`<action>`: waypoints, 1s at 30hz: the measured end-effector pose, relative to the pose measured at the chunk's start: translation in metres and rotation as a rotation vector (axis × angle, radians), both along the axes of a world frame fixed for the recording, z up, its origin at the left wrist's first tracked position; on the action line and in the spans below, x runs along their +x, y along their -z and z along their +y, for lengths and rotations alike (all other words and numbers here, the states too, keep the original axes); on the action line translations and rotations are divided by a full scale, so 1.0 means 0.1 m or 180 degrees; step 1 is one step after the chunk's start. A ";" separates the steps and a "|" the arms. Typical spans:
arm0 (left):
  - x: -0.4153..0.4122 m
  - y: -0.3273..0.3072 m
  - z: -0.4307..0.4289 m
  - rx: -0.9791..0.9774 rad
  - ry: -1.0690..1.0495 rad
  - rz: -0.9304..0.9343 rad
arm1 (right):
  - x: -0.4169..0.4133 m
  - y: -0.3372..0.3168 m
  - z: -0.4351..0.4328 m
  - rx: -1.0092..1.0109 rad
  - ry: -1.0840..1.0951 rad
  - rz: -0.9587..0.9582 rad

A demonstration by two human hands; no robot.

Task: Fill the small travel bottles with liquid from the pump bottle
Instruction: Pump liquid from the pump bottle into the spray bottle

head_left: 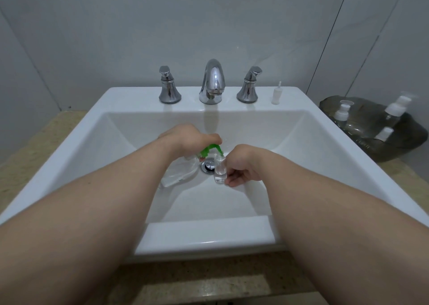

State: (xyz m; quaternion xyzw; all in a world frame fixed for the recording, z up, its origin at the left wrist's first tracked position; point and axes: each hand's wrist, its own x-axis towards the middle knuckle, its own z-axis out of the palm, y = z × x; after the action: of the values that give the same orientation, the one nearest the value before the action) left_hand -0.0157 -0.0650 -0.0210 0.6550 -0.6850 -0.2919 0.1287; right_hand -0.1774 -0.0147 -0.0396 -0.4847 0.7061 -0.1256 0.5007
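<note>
The left hand grips the green pump of a tilted clear plastic pump bottle. The right hand pinches a small clear travel bottle upright beneath its spout.

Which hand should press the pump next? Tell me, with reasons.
Left. The left hand grips the green pump head of the tilted pump bottle, its nozzle over the small bottle. The right hand is busy holding that bottle upright.

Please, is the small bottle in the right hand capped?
No, the right hand holds the small bottle open-mouthed under the green nozzle.
</note>
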 end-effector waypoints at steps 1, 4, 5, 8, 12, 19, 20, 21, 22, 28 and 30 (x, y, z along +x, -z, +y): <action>0.00 0.00 -0.01 0.0009 0.0008 0.0000 | 0.00 -0.01 0.01 0.0007 -0.0003 0.0000; 0.01 0.01 -0.01 0.0032 0.0009 0.0006 | 0.01 -0.02 0.01 0.0006 0.0005 -0.0010; 0.01 0.02 -0.01 0.0021 0.0008 0.0002 | 0.01 -0.03 0.02 0.0006 0.0035 -0.0022; 0.02 0.01 -0.01 -0.0014 -0.0015 0.0028 | 0.00 -0.04 0.04 -0.0009 0.0010 -0.0041; 0.01 0.01 -0.01 -0.0025 0.0011 0.0011 | 0.01 -0.02 0.02 0.0003 -0.0011 0.0040; 0.03 0.00 0.00 -0.0083 -0.0002 -0.0031 | 0.02 0.01 -0.02 0.0061 -0.0034 0.0055; 0.03 0.00 0.00 -0.0076 0.0002 -0.0057 | 0.02 0.00 -0.02 0.0049 -0.0024 0.0057; 0.03 0.00 0.00 -0.0071 0.0011 -0.0082 | 0.01 0.00 -0.01 0.0039 -0.0016 0.0051; 0.03 0.01 0.00 -0.0069 0.0011 -0.0086 | 0.02 0.00 -0.01 0.0040 -0.0008 0.0049; 0.01 0.02 0.00 -0.0073 -0.0004 -0.0023 | 0.02 0.00 -0.01 0.0050 -0.0039 0.0080; 0.01 0.01 -0.01 -0.0067 0.0002 -0.0036 | 0.03 -0.01 -0.01 0.0047 -0.0058 0.0077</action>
State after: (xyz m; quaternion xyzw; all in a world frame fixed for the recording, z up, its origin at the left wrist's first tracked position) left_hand -0.0149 -0.0658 -0.0224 0.6551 -0.6889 -0.2810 0.1316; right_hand -0.1744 -0.0155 -0.0388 -0.4889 0.7086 -0.1099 0.4968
